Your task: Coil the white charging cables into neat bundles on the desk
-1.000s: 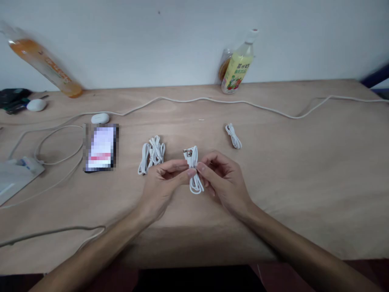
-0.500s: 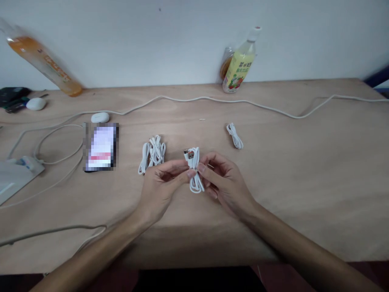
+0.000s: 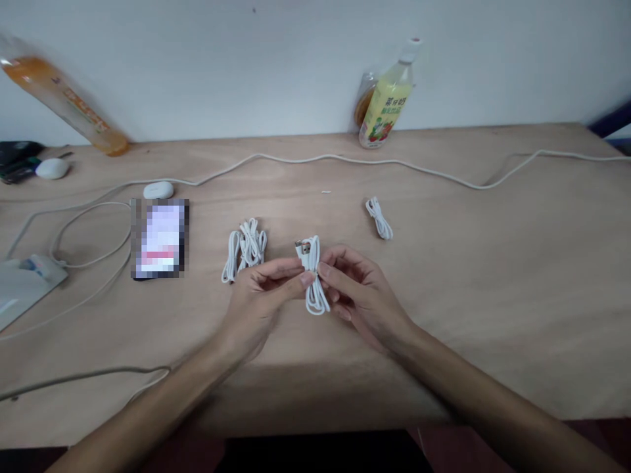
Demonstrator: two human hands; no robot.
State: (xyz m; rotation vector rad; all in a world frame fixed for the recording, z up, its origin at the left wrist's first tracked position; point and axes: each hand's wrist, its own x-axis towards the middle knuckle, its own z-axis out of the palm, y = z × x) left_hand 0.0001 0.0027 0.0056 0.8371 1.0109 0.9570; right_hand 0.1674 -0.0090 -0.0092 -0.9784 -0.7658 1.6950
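Note:
A white USB cable (image 3: 317,301), folded into a bundle, is held upright between both hands above the front middle of the table. My left hand (image 3: 269,289) pinches its middle from the left with thumb and fingers. From the other side my right hand (image 3: 362,286) grips the same spot, thumb against the narrow waist of the bundle. The cable's metal plugs point up at its top left. Behind my left hand lies a small pile of similar bundled cables (image 3: 251,242). One more bundled cable (image 3: 379,218) rests farther back on the right.
A phone (image 3: 162,240) with a blurred screen and a white earbud case (image 3: 158,190) lie left. A long white cord (image 3: 359,159) crosses the table's back. An orange drink bottle (image 3: 73,105) and a yellow drink bottle (image 3: 387,105) lean at the wall.
The view has shifted very slightly. Both hands keep their hold on the cable bundle, with hardly any movement of the fingers.

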